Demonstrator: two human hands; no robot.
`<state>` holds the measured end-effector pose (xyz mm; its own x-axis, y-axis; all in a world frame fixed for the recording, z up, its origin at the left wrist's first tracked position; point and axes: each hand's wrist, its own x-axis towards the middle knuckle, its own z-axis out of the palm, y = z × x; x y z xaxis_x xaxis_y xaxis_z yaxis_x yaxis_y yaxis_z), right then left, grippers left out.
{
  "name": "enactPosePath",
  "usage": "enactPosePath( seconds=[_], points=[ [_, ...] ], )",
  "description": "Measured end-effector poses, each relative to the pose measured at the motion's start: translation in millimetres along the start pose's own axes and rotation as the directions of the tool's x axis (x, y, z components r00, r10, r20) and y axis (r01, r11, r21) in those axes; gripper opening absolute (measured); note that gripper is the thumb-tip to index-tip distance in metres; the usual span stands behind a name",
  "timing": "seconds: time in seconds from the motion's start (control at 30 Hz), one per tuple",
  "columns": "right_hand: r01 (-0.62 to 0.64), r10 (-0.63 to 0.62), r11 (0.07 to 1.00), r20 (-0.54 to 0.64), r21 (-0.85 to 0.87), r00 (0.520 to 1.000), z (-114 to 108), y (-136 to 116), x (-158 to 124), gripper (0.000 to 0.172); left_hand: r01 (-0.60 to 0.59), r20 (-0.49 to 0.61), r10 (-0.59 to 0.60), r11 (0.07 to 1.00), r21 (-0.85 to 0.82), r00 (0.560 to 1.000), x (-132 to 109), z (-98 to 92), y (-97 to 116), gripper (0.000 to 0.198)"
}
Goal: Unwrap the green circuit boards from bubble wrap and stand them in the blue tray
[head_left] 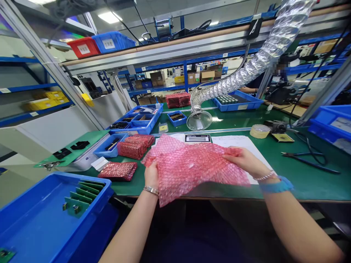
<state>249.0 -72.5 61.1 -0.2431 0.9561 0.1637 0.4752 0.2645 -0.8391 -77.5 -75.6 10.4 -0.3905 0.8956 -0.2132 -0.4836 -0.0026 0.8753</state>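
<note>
A sheet of pink bubble wrap (192, 164) is stretched between my two hands, just above the front edge of the green bench. My left hand (151, 175) grips its left end, the fingers mostly hidden behind the sheet. At the right end, my right hand (245, 160) pinches a gathered corner. Whether anything lies inside or behind the wrap, I cannot tell. Left of it, a flat bubble-wrapped packet (117, 171) lies on the bench, with a stack of wrapped packets (135, 145) behind. White paper (236, 142) and a small scale (197, 138) show beyond the sheet.
At lower left stands a large blue bin (30, 215) with several green circuit boards (85, 193). A silver exhaust duct (233, 82) hangs over the bench, its funnel (199, 120) low. Tape (259, 131) and pliers (309, 155) lie right; a blue parts tray (150, 126) sits at back left.
</note>
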Motion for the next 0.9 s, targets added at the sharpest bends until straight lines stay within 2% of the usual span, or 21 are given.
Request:
enactPosePath(
  seconds=[0.03,0.13,0.2,0.27,0.33,0.37,0.47,0.53,0.6,0.67,0.7,0.8,0.9],
  points=[
    [-0.013,0.011,0.999,-0.043,-0.044,0.999,1,13,6,0.033,0.012,0.002,-0.012,0.999,0.034,1.0,-1,0.0,-7,0.007],
    [-0.053,0.041,0.993,-0.113,-0.104,0.993,8,50,22,0.029,0.011,0.025,-0.016,0.984,0.176,1.0,-7,-10.6,-21,0.012],
    [-0.065,0.049,0.99,-0.124,-0.129,0.991,10,66,27,0.023,-0.053,0.035,0.044,0.956,0.29,0.998,-10,-22.0,-17,0.017],
    [-0.067,0.046,0.987,-0.143,-0.147,0.989,8,72,28,0.018,-0.173,0.048,0.168,0.894,0.414,0.985,-14,-29.6,-5,0.029],
    [-0.062,0.035,0.986,-0.174,-0.154,0.984,6,67,26,0.019,-0.298,0.124,0.276,0.788,0.538,0.953,-17,-29.0,6,0.045],
    [-0.059,0.03,0.987,-0.186,-0.149,0.982,5,61,25,0.02,-0.35,0.196,0.292,0.727,0.59,0.936,-20,-25.7,9,0.051],
    [-0.04,0.023,0.995,-0.173,-0.094,0.985,4,33,19,0.025,-0.457,0.408,0.221,0.566,0.686,0.886,-29,-9.3,-2,0.054],
    [-0.017,0.023,0.999,-0.156,0.042,0.988,4,13,16,0.028,-0.492,0.47,0.175,0.484,0.724,0.865,-33,0.6,-19,0.053],
    [-0.018,0.068,0.957,-0.165,0.291,0.984,3,0,13,0.027,-0.502,0.491,0.145,0.427,0.752,0.859,-34,6.6,-34,0.042],
    [-0.028,0.14,0.87,-0.191,0.493,0.972,1,-3,12,0.027,-0.501,0.507,0.104,0.409,0.763,0.856,-31,9.8,-37,0.023],
    [-0.034,0.172,0.84,-0.207,0.542,0.963,0,-1,12,0.028,-0.498,0.512,0.087,0.416,0.761,0.855,-28,11.2,-33,0.019],
    [-0.048,0.222,0.828,-0.248,0.558,0.943,0,10,12,0.031,-0.456,0.493,0.062,0.494,0.74,0.868,-17,16.0,-2,0.013],
    [-0.078,0.255,0.809,-0.228,0.582,0.94,8,19,11,0.03,-0.39,0.467,0.021,0.584,0.712,0.884,-5,19.2,35,0.022]
  ],
)
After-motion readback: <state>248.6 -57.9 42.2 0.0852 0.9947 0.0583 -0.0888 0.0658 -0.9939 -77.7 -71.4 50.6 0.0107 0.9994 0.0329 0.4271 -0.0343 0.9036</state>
